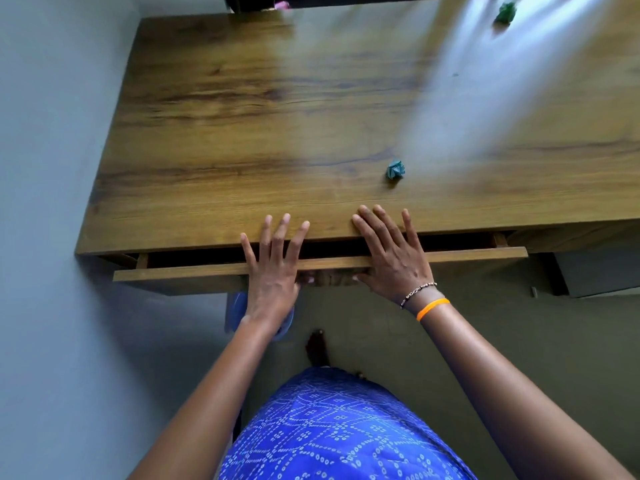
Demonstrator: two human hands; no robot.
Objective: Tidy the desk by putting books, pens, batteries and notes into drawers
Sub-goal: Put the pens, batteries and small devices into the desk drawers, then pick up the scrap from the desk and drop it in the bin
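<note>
A wide drawer (180, 271) under the wooden desk (242, 116) stands a narrow gap open; its inside is dark and hidden. My left hand (273, 268) and my right hand (391, 258) lie flat across the drawer's front panel, fingers spread and reaching onto the desk's front edge, thumbs tucked below the panel. Neither hand holds any loose item. A crumpled teal paper ball (394, 170) lies on the desk just beyond my right hand. A second, green crumpled ball (505, 12) sits at the far right back.
A grey wall (52, 168) runs along the desk's left side. A grey box (595, 271) stands under the desk at right. A blue object (232, 313) lies on the floor below my left wrist. My blue patterned clothing fills the bottom.
</note>
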